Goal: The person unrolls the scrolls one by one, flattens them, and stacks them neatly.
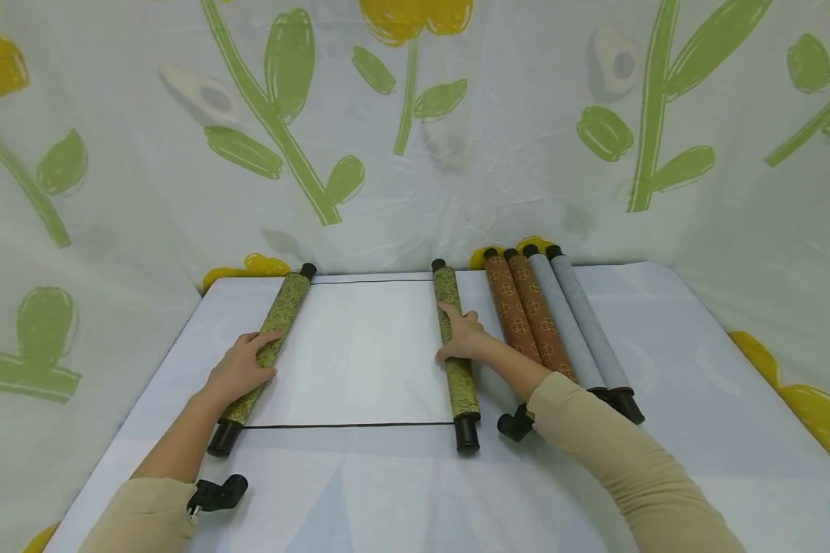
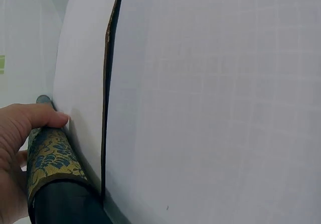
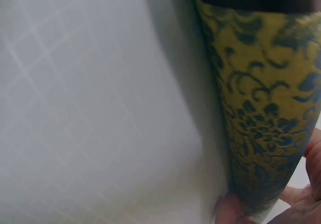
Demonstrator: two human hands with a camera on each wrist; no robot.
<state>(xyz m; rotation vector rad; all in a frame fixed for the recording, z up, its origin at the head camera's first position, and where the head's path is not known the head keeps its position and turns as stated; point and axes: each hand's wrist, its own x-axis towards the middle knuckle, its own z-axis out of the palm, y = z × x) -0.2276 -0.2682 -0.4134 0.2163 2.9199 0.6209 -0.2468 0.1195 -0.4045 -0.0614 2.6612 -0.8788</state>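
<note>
A scroll lies partly unrolled, its blank white sheet (image 1: 373, 349) edged in black between two rolls of yellow-green patterned brocade with black end knobs. My left hand (image 1: 237, 370) holds the left roll (image 1: 287, 303) near its middle, which slants away to the upper right. In the left wrist view the thumb (image 2: 50, 117) lies over that roll and other fingers show on its outer side. Around the middle of the right roll (image 1: 462, 392), my right hand (image 1: 466, 339) has its thumb and fingers on opposite sides. The right wrist view shows the blue floral brocade (image 3: 263, 108) up close.
Right of the scroll, two brown patterned rolled scrolls (image 1: 508, 307) and two grey ones (image 1: 588, 322) lie side by side, partly behind my right forearm. A floral curtain (image 1: 512, 153) stands behind the white table (image 1: 387, 491). Black wrist-camera mounts (image 1: 223, 493) jut from both sleeves.
</note>
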